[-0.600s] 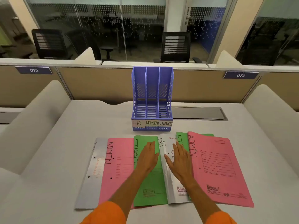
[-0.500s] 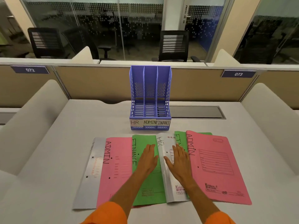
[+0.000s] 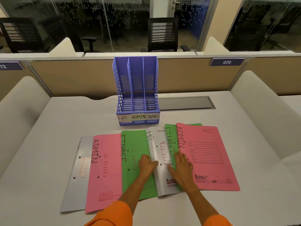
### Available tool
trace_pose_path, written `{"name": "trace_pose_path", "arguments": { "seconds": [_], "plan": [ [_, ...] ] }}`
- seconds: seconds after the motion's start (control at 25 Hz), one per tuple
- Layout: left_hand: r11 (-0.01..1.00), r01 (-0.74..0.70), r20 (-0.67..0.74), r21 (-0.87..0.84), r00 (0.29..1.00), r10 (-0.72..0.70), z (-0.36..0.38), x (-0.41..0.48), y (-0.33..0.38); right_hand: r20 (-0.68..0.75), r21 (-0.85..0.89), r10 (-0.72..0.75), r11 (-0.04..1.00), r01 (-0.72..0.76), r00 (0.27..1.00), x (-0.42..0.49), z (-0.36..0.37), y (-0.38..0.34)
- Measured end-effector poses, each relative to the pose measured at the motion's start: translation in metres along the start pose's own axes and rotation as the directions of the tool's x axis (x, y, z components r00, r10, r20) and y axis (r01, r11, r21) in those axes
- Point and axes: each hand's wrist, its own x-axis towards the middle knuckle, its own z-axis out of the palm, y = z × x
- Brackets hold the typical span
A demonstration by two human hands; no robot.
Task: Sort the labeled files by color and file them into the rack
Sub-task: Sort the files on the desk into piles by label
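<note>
White desk surface (image 3: pixel 40 144) fills the lower frame, with six overlapping files fanned across it. At lower centre the left hand (image 3: pixel 147 164) curls its fingers onto the edge of the white HR file (image 3: pixel 158 176), gripping its spine (how firmly, I cannot tell), while the right hand (image 3: pixel 180 167) lies flat and spread on the neighbouring files. Left of them lie a green FINANCE file (image 3: pixel 135 144) and a pink ADMIN file (image 3: pixel 105 160). Farther back, at centre, stands the blue rack (image 3: pixel 137 88), labelled HR, ADMIN, FINANCE.
</note>
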Motion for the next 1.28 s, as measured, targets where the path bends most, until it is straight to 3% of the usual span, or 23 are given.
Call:
{"name": "trace_pose_path", "arguments": {
  "seconds": [0.32,0.72,1.16,1.28],
  "plan": [
    [0.972,0.097,0.045,-0.213,0.995,-0.089,0.014,-0.002,0.004,0.009,0.035,-0.019,0.999,0.019,1.0,-0.003,-0.004,0.012],
    [0.964,0.055,0.03,-0.261,0.998,-0.049,0.015,-0.013,0.0,-0.048,-0.003,0.032,0.999,-0.032,0.998,-0.007,-0.002,0.007],
    [0.94,-0.019,-0.039,-0.34,0.999,0.006,-0.084,0.005,-0.036,-0.051,-0.082,0.116,0.989,-0.12,0.992,-0.003,-0.004,-0.01],
    [0.946,-0.036,-0.049,-0.321,0.999,0.022,-0.125,0.006,-0.045,-0.071,-0.084,0.083,0.992,-0.089,0.994,0.011,-0.009,-0.037]
  ]
}}
